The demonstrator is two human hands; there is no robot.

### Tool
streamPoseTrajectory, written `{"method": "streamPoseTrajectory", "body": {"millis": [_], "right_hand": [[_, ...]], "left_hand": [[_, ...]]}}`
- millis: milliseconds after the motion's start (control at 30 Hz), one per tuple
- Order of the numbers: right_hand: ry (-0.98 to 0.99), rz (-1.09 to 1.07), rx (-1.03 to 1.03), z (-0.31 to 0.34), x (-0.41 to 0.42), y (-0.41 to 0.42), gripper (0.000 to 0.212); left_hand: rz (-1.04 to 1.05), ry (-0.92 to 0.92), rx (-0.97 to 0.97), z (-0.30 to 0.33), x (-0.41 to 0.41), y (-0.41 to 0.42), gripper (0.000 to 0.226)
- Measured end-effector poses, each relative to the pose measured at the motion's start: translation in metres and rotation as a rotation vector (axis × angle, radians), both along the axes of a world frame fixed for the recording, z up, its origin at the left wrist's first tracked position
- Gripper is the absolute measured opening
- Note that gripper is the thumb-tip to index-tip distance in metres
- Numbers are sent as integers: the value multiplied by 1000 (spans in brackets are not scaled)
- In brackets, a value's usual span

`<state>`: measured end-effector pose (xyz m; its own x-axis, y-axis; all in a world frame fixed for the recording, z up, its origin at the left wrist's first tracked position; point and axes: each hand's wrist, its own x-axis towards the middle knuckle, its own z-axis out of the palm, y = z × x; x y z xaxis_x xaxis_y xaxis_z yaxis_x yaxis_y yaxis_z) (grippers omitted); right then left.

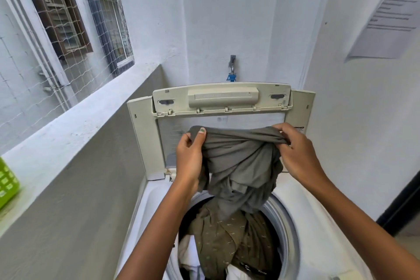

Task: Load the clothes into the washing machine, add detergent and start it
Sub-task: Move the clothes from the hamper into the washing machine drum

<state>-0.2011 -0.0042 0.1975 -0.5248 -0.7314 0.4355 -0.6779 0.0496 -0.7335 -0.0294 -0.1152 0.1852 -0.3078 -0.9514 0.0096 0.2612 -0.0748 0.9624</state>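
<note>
Grey garment [238,163] hangs between our two hands above the washing machine [313,218] drum, its lower end trailing down into the opening. One grey garment held; in the drum we count one olive patterned garment [225,241] plus white pieces [188,252], number unclear. Left hand [189,159] grip: thumb and curled fingers pinch the garment's left top edge. Right hand [295,152] grip: fingers clamped on a bunched fold at the right top edge. Machine lid [221,98] stands upright behind. One green basket [6,182] sits on the ledge [68,129], far left edge.
</note>
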Motion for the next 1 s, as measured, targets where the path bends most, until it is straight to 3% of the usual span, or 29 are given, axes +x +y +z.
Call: {"method": "streamPoseTrajectory", "body": {"millis": [100,267,500,600,800,867,900,1000], "right_hand": [[-252,61,-38,4,-1,-2,21],[-257,112,5,15,-5,1,21],[-603,157,24,27,-9,-2,25],[-758,221,-51,31,-6,-6,27],[-1035,212,-255,42,12,-22,26],[-1079,236,-287,46,19,-26,27],[-1098,254,-297,48,22,-28,27],[-1124,285,-363,53,27,-32,25]], "left_hand": [[44,31,-38,8,0,-7,14],[91,53,-66,21,3,-16,17],[39,53,-156,34,0,-19,9],[-147,-69,-205,31,0,-12,31],[-776,-692,-302,9,7,4,87],[-927,-730,-270,-6,5,11,97],[-971,-722,-248,-15,3,15,93],[-1030,-644,-203,-31,1,32,51]]}}
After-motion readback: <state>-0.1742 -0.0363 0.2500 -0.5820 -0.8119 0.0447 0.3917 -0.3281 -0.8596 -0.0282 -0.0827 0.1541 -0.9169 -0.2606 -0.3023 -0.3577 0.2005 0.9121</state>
